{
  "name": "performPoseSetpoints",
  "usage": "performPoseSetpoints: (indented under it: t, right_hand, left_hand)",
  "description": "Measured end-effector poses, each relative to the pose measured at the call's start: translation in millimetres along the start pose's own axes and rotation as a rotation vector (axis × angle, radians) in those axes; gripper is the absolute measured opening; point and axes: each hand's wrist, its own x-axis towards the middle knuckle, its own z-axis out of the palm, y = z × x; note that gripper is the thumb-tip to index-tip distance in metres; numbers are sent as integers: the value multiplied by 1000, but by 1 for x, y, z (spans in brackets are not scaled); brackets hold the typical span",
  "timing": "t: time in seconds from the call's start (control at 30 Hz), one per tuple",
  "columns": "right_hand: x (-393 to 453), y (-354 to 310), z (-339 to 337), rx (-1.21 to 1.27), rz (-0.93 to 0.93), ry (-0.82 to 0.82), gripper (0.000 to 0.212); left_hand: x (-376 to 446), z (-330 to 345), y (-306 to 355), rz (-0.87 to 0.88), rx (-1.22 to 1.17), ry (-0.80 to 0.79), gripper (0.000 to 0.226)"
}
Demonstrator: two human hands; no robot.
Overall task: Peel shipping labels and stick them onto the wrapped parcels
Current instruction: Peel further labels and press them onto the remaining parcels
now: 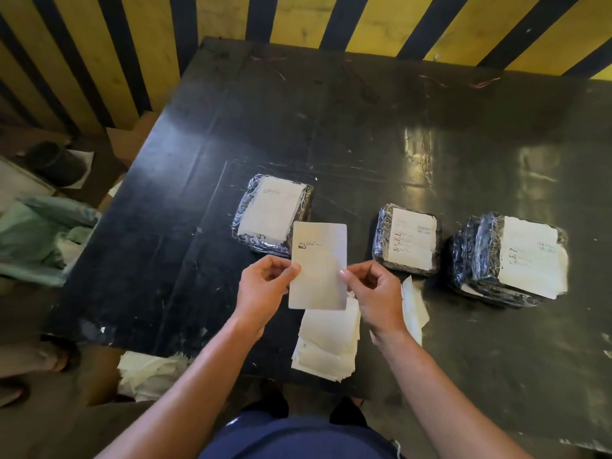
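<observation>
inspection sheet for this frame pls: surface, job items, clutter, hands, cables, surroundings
Surface: black table, scuffed and scratched.
Job's things: three wrapped parcels, left, middle, right, each already labelled; label sheet held upright; stack of sheets at the near edge.
Clutter: loose paper beside the stack.
Hands: left hand and right hand each pinch a side edge of the sheet.
Cables: nothing seen.
Surroundings: yellow-and-black striped wall; paper pile on the floor.

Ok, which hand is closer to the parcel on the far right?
The right hand. It holds the label by its right edge, just left of the far-right parcel. The left hand grips the label's opposite edge, farther away.
</observation>
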Motion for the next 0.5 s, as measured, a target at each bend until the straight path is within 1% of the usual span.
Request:
performPoseSetpoints:
  t: [0.07, 0.1, 0.27, 0.37, 0.5]
  right_hand:
    - [3, 5, 14, -120, -96, 93, 10]
    - [5, 6, 21, -130, -109, 123, 10]
    - [24, -1, 58, -25, 11, 163, 11]
    - [43, -15, 81, -16, 53, 171, 9]
    - [71, -36, 110, -18, 112, 169, 9]
  left_hand:
    - [5, -3, -1, 44, 77, 73, 7]
    - [9, -4, -1, 60, 92, 107, 8]
    - [37, -16, 8, 65, 147, 201, 10]
    - [67, -29, 22, 45, 198, 203, 8]
    - [110, -48, 44, 82, 297, 219, 9]
